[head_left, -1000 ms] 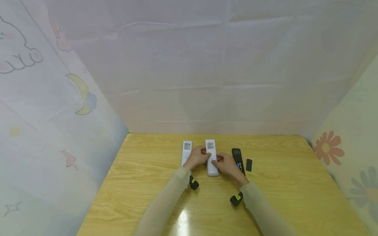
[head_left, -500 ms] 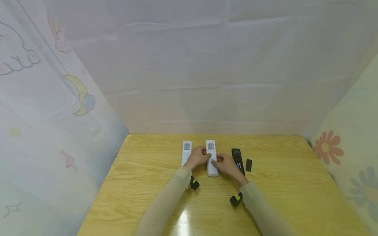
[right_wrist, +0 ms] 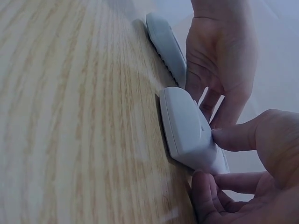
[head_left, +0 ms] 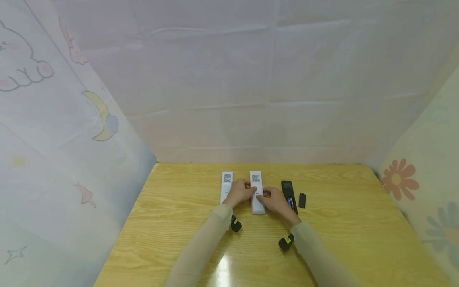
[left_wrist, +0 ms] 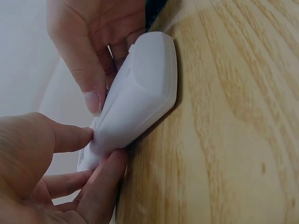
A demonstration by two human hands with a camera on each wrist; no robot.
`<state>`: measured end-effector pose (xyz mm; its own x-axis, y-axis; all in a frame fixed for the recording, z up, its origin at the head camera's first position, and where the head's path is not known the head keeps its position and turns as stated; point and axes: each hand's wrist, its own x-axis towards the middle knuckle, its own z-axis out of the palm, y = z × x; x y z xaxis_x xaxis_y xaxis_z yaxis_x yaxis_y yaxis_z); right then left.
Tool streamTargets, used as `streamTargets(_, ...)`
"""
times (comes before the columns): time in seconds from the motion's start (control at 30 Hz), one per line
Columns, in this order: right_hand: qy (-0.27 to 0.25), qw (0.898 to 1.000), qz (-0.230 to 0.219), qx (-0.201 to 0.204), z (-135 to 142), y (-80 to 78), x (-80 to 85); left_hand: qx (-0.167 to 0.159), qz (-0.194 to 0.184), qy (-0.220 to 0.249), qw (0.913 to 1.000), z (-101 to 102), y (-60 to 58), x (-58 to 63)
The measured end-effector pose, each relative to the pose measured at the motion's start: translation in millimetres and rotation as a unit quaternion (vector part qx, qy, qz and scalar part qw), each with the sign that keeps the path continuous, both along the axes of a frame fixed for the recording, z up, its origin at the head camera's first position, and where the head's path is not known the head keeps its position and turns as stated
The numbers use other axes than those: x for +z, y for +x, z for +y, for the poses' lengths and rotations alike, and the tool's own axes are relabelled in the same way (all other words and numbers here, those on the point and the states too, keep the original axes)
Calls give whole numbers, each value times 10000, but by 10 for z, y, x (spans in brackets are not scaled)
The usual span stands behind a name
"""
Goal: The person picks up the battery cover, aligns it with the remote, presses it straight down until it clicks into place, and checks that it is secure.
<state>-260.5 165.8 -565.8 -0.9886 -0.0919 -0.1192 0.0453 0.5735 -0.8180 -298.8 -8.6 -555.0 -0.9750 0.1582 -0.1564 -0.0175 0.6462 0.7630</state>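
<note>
A white remote control lies back side up on the table, its printed label at the far end. My left hand grips its left side, with the thumb on the back face and fingers along the edge. From the right, my right hand pinches the same remote, its thumb pressing on the back near the cover. Beside my left hand is a second white remote control, partly hidden by that hand. Near my right hand lies a black remote control with its battery compartment uncovered and batteries showing.
A small black battery cover lies right of the black remote. The wooden table meets a pale wall sheet at its back edge. Printed sheets also stand at left and right. Black wrist cameras hang under the sleeves.
Both hands keep their hold on the white remote in the middle. Its far end has shifted very slightly toward me; the other things stay where they were.
</note>
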Motion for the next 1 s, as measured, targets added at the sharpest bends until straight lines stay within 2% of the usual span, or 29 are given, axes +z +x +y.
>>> streamTargets(0.43,135,9998,89,135,15,-18,22,113,40,366,9993,9,2,15)
streamTargets(1.0,78,9999,61,105,88,-33,15,154,40,154,9998,-41,1,17)
